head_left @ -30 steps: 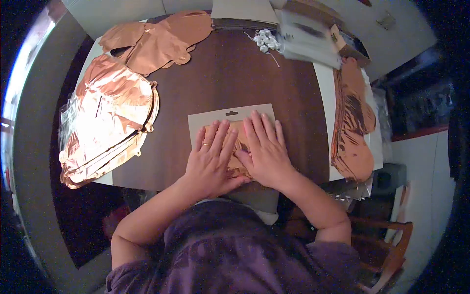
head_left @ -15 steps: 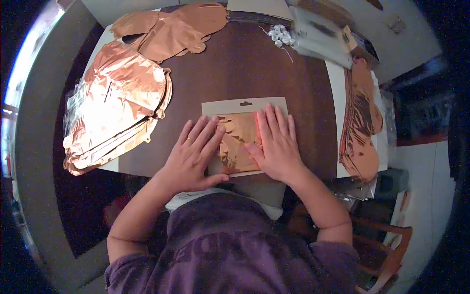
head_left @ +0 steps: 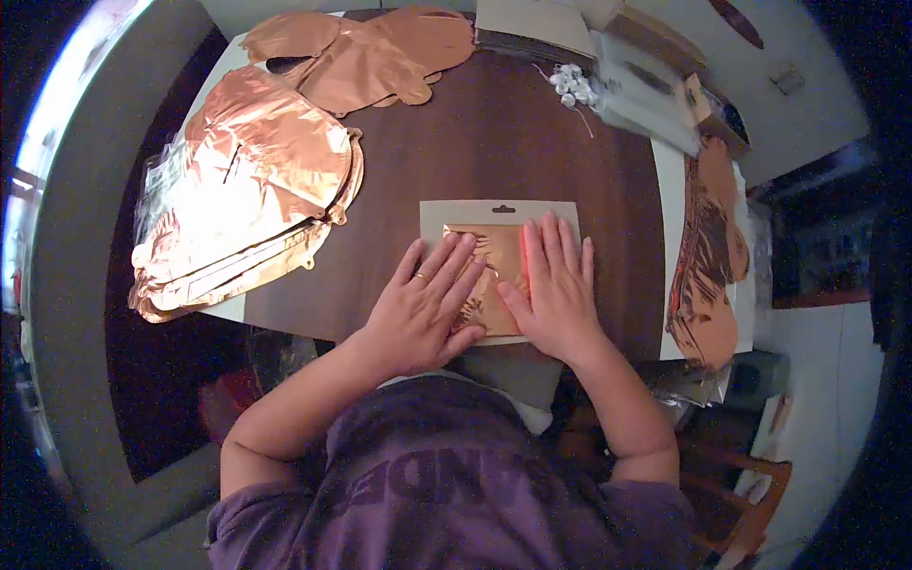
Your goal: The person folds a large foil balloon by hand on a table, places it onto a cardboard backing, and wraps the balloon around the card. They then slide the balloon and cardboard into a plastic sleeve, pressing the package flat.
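A folded copper-coloured foil balloon [head_left: 505,256] lies on a pale backing card [head_left: 435,215] with a hang hole, at the table's near edge. Flat on the foil's left part rests my left hand [head_left: 426,302], fingers stretched and a ring on one of them. My right hand [head_left: 559,294] lies flat along the foil's right edge, fingers extended over card and foil, thumb pointing inward. Both hands are open and grip nothing. Their palms hide the sides of the foil and card.
Stacked flat copper foil balloons [head_left: 256,161] cover the table's left, with more foil balloons [head_left: 380,57] behind. Several white string bundles [head_left: 572,85] lie at the back right near clear plastic sleeves [head_left: 641,90]. Another foil pile [head_left: 705,256] hangs along the right edge. A wooden chair [head_left: 760,503] stands lower right.
My left hand has slid inward, from the card's left edge onto the foil. The right hand stays flat on the foil's right side. The whole view has shifted slightly.
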Demonstrator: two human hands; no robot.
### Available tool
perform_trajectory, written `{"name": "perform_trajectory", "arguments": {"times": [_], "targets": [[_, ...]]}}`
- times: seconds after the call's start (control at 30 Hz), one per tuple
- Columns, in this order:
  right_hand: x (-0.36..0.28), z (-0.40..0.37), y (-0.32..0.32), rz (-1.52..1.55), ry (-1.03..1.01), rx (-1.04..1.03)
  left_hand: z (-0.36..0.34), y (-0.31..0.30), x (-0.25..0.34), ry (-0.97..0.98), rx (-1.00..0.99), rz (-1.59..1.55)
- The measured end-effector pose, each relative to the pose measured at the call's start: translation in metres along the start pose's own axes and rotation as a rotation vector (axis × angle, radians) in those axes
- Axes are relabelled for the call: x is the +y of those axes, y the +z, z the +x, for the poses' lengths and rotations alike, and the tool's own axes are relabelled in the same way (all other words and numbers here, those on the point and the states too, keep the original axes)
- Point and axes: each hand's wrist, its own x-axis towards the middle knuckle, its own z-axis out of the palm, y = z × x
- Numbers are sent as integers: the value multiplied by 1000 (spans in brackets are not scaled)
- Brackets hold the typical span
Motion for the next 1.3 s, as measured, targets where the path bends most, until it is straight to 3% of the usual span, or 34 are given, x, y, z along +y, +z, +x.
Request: {"name": "perform_trajectory", "arguments": {"times": [0.1, 0.2, 0.23, 0.33, 0.37, 0.47, 0.57, 0.77, 1.07, 1.17, 1.3], "targets": [[-1, -1, -1, -27, -5, 2, 3, -11, -9, -22, -1, -203], [-1, -2, -1, -62, -4, 3, 3, -29, -32, -214, 74, -451], [-2, -2, -1, -74, -6, 4, 7, -32, -40, -217, 192, -459], [-1, -1, 1, -11, -10, 21, 35, -55, -48, -459, -54, -685], [-1, 0, 1, -14, -11, 17, 40, -39, -59, -374, 64, -603], [-1, -1, 0, -24, -4, 5, 63, -53, -53, -476, -141, -614], [-2, -1, 0, -24, 4, -12, 75, -54, -55, -451, -195, -488], [1, -1, 1, -27, -6, 2, 78, -57, -72, -538, -377, -730], [3, -2, 2, -14, -31, 18, 68, -37, -75, -487, -206, -668], [4, -3, 5, -16, -40, 36, 70, -41, -69, -539, -275, -663], [4, -2, 4, -14, -42, 44, 64, -37, -69, -454, -160, -476]]}}
